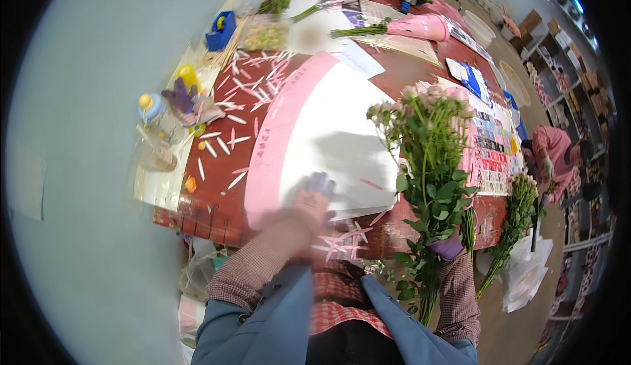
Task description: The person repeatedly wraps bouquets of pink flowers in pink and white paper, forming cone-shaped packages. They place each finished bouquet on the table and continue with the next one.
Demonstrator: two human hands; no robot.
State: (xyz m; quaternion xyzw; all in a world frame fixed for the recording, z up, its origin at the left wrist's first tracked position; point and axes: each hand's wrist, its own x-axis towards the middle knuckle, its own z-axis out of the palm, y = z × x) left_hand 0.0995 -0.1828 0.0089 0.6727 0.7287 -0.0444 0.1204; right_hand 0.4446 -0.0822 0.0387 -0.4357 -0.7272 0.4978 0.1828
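Note:
My right hand (446, 246), in a purple glove, grips the stems of a large bunch of pale pink roses (428, 153). The blooms point away from me, and the stems hang past the table's front edge. My left hand (315, 198) is gloved and blurred by motion. Its fingers stretch out over a fan-shaped stack of white wrapping sheets (340, 113) with a printed pink border, and I see nothing held in it. Whether the palm touches the paper, I cannot tell. One small pink strip (371, 184) lies on the white sheet near that hand.
Pink and white slips (256, 81) litter the red table (217, 222). Bottles (153, 106), a purple glove (182, 97) and a blue tape dispenser (221, 31) line the left side. Wrapped bouquets (419, 27) lie at the back. Rightward are a sticker sheet (493, 148), more roses (517, 202) and another person (554, 158).

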